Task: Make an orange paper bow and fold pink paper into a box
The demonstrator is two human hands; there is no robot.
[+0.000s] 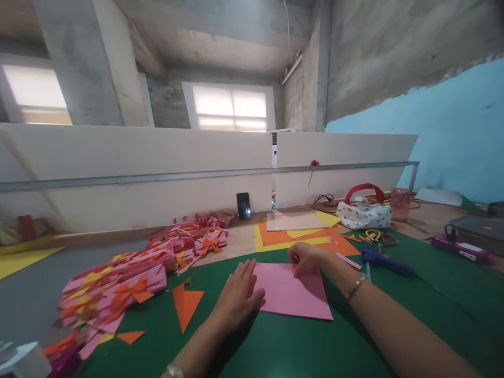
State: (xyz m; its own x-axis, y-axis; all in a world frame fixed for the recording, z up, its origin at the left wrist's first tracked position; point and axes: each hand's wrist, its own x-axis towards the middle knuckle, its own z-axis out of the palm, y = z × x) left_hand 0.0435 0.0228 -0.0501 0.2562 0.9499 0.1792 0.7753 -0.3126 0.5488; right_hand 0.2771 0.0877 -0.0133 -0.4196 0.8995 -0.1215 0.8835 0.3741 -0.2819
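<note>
A pink sheet of paper (291, 296) lies on the green cutting mat (291, 346) in front of me. My left hand (240, 294) rests flat along its left edge, fingers stretched out. At the sheet's far edge, my right hand (306, 257) is closed, its fingers curled down onto the pink paper; the fingertips are partly hidden. An orange paper triangle (187, 307) lies to the left of my left hand. To the right of my right hand is a blue glue gun (388, 262) with its cord, beside a narrow pink strip (349, 260).
A heap of pink, orange and yellow folded paper pieces (137, 278) covers the left side. Coloured sheets (271, 242) lie behind the mat, near an upright phone (243, 206). Scissors (374, 235), a dotted white basket (364, 215) and a pink jar (400, 205) stand right.
</note>
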